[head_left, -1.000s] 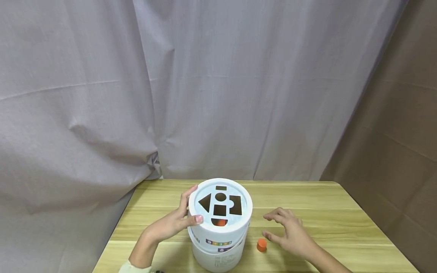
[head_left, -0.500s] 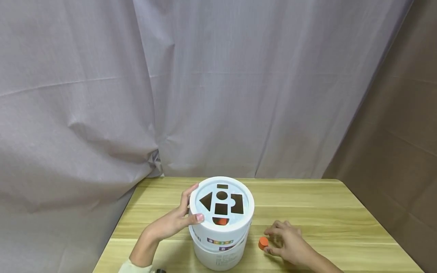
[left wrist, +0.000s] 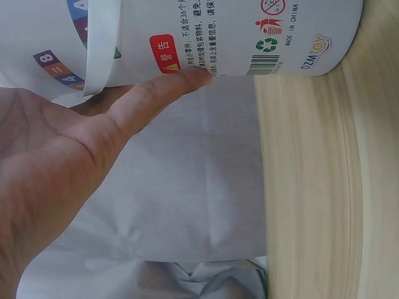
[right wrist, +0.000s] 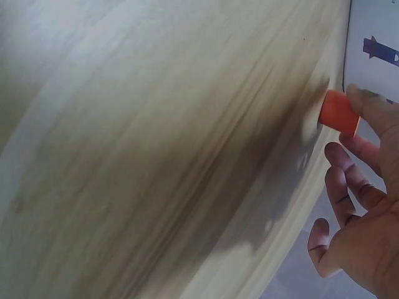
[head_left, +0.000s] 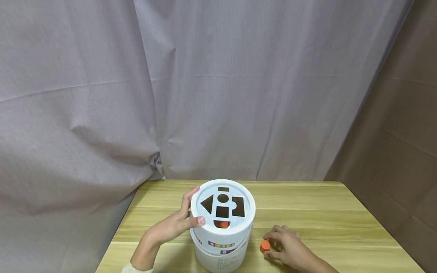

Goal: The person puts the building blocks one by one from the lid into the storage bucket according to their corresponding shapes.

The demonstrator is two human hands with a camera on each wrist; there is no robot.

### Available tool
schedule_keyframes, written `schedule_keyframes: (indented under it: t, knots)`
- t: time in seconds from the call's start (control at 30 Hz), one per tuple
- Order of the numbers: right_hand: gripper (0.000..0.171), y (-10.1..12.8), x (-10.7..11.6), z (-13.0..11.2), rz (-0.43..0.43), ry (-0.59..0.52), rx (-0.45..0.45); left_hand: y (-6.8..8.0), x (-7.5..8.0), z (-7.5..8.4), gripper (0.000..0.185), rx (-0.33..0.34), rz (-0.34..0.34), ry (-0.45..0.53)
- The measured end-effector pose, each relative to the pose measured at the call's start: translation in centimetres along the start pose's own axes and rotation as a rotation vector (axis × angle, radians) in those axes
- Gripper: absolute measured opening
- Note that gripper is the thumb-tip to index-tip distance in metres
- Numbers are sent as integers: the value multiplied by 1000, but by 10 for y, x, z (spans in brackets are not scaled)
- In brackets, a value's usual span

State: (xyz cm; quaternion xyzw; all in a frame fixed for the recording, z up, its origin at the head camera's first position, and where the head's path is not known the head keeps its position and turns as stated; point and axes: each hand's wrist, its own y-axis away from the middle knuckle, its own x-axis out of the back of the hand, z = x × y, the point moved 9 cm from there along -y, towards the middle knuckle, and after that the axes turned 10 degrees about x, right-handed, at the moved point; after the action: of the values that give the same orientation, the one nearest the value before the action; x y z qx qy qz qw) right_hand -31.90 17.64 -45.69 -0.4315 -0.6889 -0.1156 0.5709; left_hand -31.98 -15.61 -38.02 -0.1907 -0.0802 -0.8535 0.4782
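A white bucket with a shape-sorter lid stands on the wooden table. Something orange shows through the lid's half-round hole. My left hand grips the lid's left side, thumb at the front rim and fingers behind. In the left wrist view the thumb lies against the bucket's printed wall. To the right of the bucket my right hand pinches a small orange cylinder that rests on the table. In the right wrist view a fingertip touches that cylinder.
A grey curtain hangs behind the table and drapes past its left edge. A brown wall stands on the right. The table's right edge runs close to that wall.
My right hand dropped from hovering with spread fingers onto the orange cylinder and closed round it. The left hand stayed on the lid.
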Motion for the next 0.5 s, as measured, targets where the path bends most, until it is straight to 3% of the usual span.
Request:
schedule_keyframes:
  t: [0.2, 0.5]
  knots:
    - [24, -1, -1, -4, 6, -14, 19, -1, -1, -1, 103, 9, -5, 7]
    - [31, 4, 11, 1, 11, 6, 3, -6, -1, -4, 101, 6, -7, 1]
